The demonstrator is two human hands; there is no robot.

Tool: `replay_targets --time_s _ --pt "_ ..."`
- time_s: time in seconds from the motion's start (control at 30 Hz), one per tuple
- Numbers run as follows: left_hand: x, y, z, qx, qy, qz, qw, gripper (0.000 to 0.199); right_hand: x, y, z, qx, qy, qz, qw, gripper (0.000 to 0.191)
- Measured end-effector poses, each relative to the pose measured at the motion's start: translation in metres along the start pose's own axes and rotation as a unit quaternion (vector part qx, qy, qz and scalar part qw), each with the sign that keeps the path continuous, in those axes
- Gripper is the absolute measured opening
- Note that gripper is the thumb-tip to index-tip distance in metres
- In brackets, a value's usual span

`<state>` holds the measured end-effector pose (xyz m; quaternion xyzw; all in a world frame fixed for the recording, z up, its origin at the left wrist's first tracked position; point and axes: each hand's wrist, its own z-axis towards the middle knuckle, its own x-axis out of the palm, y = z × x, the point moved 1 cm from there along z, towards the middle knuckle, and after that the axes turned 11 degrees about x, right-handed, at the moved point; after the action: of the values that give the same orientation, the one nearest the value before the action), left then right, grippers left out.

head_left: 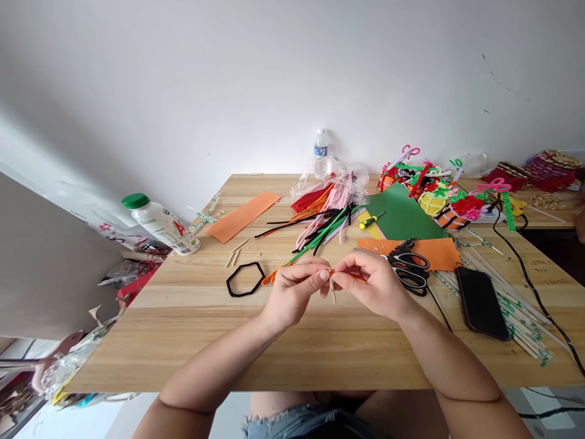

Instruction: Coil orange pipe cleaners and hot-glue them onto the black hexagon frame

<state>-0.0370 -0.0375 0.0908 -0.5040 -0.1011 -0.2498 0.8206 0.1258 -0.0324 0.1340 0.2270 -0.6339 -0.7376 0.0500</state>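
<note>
My left hand (297, 286) and my right hand (370, 281) meet over the middle of the table, fingertips pinched close together. Between them a short wooden stick (333, 292) points downward. An orange pipe cleaner (360, 277) runs at the stick's top and passes under my right fingers; both hands pinch around this spot. Left of my left hand lies a coiled orange pipe cleaner (269, 277), partly hidden by the hand. Beside it rests a black pipe cleaner bent into a hexagon (245, 279). Black-handled scissors (411, 268) lie just beyond my right hand.
Behind my hands lie bundled pipe cleaners (329, 204), a green sheet (402, 213), a yellow screwdriver (371, 221) and an orange strip (244, 216). A phone (482, 302) and wrapped sticks (525, 323) lie right. A white bottle (162, 225) stands left; finished pipe-cleaner baskets (461, 210) stand back right.
</note>
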Motion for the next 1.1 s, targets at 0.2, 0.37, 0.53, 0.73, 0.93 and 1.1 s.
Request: replay_targets --time_s 0.2,0.37,0.53,0.73,0.93,1.1 --pt "-0.003 -0.003 0.002 -0.020 0.029 0.029 0.999 0.008 -0.003 -0.005 0.005 0.104 0.085 0.140 0.981 0.024" --pt "0.000 -0.003 0.002 -0.055 0.022 -0.024 0.998 0.007 -0.007 -0.007 0.007 0.164 0.199 0.214 0.942 0.029" --pt "-0.001 -0.001 0.002 -0.028 0.053 -0.022 0.998 0.009 -0.004 -0.012 0.009 0.145 0.240 0.235 0.931 0.031" --pt "0.000 -0.017 0.002 0.100 0.089 0.194 0.972 0.018 -0.003 -0.003 0.005 -0.004 0.027 0.046 0.999 0.021" --pt "0.013 -0.011 -0.013 0.148 0.079 0.251 0.953 0.038 0.011 0.004 -0.005 -0.143 -0.152 -0.075 0.975 0.016" --pt "0.014 -0.002 -0.018 0.156 0.041 0.351 0.922 0.019 0.017 0.003 -0.009 -0.162 -0.201 -0.119 0.959 0.014"
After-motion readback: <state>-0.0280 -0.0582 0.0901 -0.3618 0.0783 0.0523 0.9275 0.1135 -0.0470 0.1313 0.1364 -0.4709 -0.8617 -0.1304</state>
